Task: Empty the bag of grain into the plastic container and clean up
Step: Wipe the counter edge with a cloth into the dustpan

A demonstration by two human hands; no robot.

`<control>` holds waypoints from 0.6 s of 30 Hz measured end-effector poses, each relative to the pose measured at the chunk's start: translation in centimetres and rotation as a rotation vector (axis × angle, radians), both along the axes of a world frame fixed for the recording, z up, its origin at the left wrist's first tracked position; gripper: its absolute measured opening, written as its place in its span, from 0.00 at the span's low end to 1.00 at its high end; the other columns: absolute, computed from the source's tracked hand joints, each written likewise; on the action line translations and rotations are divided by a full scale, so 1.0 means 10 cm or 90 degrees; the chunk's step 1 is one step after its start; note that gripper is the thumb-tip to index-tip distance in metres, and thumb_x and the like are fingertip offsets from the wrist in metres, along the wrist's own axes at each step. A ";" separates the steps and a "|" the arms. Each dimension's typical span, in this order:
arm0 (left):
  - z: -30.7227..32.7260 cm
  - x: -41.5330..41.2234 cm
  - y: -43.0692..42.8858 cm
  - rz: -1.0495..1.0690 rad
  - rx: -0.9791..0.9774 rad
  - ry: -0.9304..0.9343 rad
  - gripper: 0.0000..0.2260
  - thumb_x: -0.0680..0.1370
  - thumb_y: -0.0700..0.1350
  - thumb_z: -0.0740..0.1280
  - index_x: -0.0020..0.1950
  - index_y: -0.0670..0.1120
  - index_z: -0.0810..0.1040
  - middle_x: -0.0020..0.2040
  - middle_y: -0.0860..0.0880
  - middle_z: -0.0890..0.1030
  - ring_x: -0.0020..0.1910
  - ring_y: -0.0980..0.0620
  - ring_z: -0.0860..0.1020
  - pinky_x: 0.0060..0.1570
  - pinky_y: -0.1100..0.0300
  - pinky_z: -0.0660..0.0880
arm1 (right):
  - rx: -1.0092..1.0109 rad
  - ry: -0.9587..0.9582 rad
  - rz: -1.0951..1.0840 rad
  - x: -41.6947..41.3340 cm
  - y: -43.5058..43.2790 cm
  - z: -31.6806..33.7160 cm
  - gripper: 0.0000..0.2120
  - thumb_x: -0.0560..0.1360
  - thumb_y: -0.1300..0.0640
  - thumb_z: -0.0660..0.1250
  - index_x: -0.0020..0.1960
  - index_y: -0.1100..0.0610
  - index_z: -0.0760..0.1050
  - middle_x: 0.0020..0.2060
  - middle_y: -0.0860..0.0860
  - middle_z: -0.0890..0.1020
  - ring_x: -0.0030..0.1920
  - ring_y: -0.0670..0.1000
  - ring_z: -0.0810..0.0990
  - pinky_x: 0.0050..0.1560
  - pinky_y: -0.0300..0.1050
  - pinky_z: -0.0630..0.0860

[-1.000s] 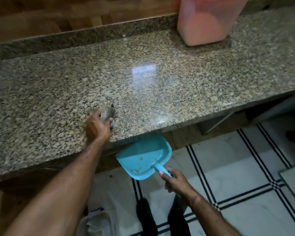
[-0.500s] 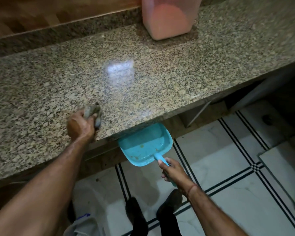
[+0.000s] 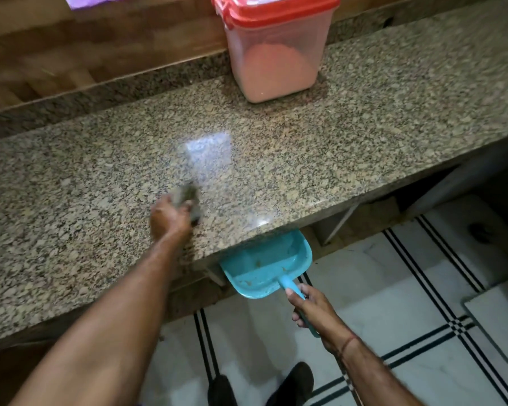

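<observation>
Fingers (image 3: 188, 205) of the left hand (image 3: 169, 219) are curled tight around a small grey cloth (image 3: 189, 197), which is blurred and pressed on the worktop (image 3: 364, 136) close to its front edge. Across from it, the right hand (image 3: 314, 310) is closed around the handle of a blue dustpan (image 3: 266, 266), gripping it below the worktop's front edge. Its far lip is tucked under that edge, just to the right of the cloth, and a few brownish specks lie on its floor.

At the back edge of the worktop stands the plastic container (image 3: 276, 57), upright, clear-walled, with its red lid (image 3: 279, 10) on and a pinkish heap of grain (image 3: 272, 71) filling the lower part. It is well apart from both hands. A pale glare patch sits on the stone between the container and the cloth. Behind the worktop runs a wooden wall, with a scrap of purple at the top left corner of view. Below, two dark shoes (image 3: 291, 385) stand on a white tiled floor (image 3: 408, 288) with black lines.
</observation>
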State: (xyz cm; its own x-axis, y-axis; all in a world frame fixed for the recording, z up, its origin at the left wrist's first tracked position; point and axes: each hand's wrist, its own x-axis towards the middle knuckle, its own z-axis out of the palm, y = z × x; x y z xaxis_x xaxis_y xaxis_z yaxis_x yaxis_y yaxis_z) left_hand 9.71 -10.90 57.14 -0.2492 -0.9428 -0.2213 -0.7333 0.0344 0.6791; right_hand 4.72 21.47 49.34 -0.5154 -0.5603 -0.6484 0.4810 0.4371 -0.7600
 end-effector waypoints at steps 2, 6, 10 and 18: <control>0.00 0.24 -0.22 0.062 -0.037 -0.079 0.16 0.80 0.50 0.69 0.66 0.48 0.75 0.55 0.44 0.81 0.47 0.47 0.77 0.39 0.56 0.72 | -0.006 0.003 -0.010 -0.13 0.07 0.00 0.11 0.80 0.48 0.68 0.53 0.55 0.78 0.38 0.49 0.73 0.35 0.47 0.75 0.34 0.40 0.73; -0.13 -0.05 0.06 0.042 -0.062 -0.145 0.19 0.81 0.56 0.66 0.69 0.49 0.71 0.57 0.42 0.80 0.49 0.43 0.77 0.46 0.53 0.76 | -0.005 -0.002 -0.031 -0.28 0.17 -0.08 0.09 0.80 0.48 0.67 0.52 0.54 0.79 0.35 0.48 0.73 0.35 0.48 0.75 0.35 0.41 0.73; -0.16 -0.83 0.82 -0.161 -0.037 0.008 0.17 0.80 0.59 0.66 0.67 0.56 0.75 0.54 0.54 0.81 0.49 0.51 0.78 0.42 0.58 0.77 | 0.006 -0.022 -0.038 -0.41 0.22 -0.18 0.12 0.79 0.45 0.68 0.56 0.52 0.80 0.35 0.47 0.75 0.36 0.48 0.76 0.38 0.42 0.74; -0.11 -0.76 0.30 0.021 -0.058 -0.073 0.15 0.80 0.54 0.68 0.65 0.51 0.77 0.57 0.45 0.82 0.49 0.47 0.77 0.49 0.54 0.74 | 0.027 -0.014 -0.030 -0.73 0.31 -0.15 0.07 0.80 0.52 0.67 0.48 0.56 0.76 0.38 0.52 0.82 0.35 0.48 0.77 0.35 0.38 0.71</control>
State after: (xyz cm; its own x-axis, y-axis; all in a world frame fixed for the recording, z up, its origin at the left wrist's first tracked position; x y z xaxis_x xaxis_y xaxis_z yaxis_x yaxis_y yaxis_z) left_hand 2.13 -7.94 56.06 -0.1957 -0.9676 -0.1598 -0.8078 0.0667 0.5857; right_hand -2.57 24.61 47.80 -0.5261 -0.5076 -0.6823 0.5177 0.4454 -0.7305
